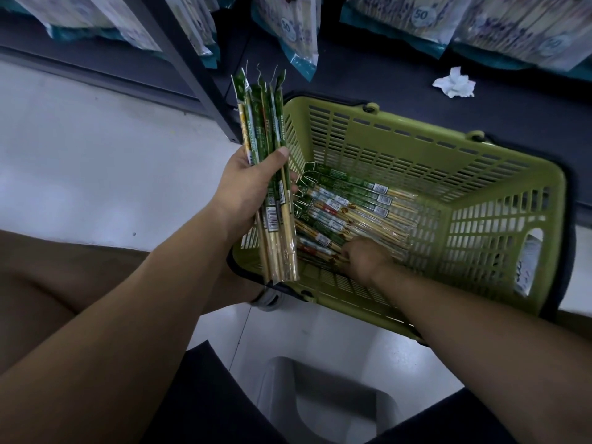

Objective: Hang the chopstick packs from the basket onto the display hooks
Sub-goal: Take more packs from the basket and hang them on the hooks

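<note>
My left hand (246, 190) grips a bundle of several chopstick packs (266, 129) with green tops, held upright beside the left rim of the green basket (480, 193). Inside the basket lies a pile of several more chopstick packs (349, 206), spread flat on the bottom. My right hand (365, 259) reaches down into the basket and its fingers curl round the near ends of packs in the pile. No display hooks show clearly in this view.
Large bagged packs (294, 30) hang along the dark shelf unit at the top. A crumpled white tissue (455, 83) lies on the dark shelf base behind the basket. A grey plastic stool (323, 398) stands between my knees on the pale floor.
</note>
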{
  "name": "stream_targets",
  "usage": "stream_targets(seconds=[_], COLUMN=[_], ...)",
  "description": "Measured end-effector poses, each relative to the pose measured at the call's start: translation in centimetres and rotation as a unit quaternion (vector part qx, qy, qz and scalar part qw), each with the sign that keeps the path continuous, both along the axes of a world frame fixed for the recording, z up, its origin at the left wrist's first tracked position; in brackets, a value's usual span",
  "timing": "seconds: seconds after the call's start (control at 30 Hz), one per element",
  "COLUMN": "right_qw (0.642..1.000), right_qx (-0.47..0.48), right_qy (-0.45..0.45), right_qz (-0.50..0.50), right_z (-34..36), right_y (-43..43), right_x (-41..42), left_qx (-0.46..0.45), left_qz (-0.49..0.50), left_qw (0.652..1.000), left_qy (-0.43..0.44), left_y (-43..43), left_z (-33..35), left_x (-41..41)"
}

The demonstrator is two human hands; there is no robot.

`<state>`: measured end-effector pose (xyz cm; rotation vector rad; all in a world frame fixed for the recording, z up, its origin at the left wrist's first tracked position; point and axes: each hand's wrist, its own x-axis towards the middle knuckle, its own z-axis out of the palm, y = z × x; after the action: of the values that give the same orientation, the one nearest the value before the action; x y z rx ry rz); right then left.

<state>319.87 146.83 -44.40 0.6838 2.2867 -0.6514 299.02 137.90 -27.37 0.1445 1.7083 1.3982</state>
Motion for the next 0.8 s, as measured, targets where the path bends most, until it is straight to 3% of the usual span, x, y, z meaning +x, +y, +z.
stream_targets(seconds=[0.33,0.63,0.8], right_qw=[0.957,0.884,0.848], right_qx=[-0.153,-0.249,-0.295], right_qy=[0.119,0.248,0.298], right_qz=[-0.214,-0.309,-0.324], right_z=[4.3,14.4,19.8], right_y=[5.6,9.1,8.6], right_x=[0.4,-1.0,-1.8], left_qx=[0.013,0.018,0.084], left_qz=[0.014,0.031,0.005], left_qw=[1.0,0.998,0.99], left_qy=[-0.002,-0.053,-0.11], left_y=[0.4,1.3,2.8], left_z=[0.5,1.5,3.0], left_x=[0.5,2.0,4.4])
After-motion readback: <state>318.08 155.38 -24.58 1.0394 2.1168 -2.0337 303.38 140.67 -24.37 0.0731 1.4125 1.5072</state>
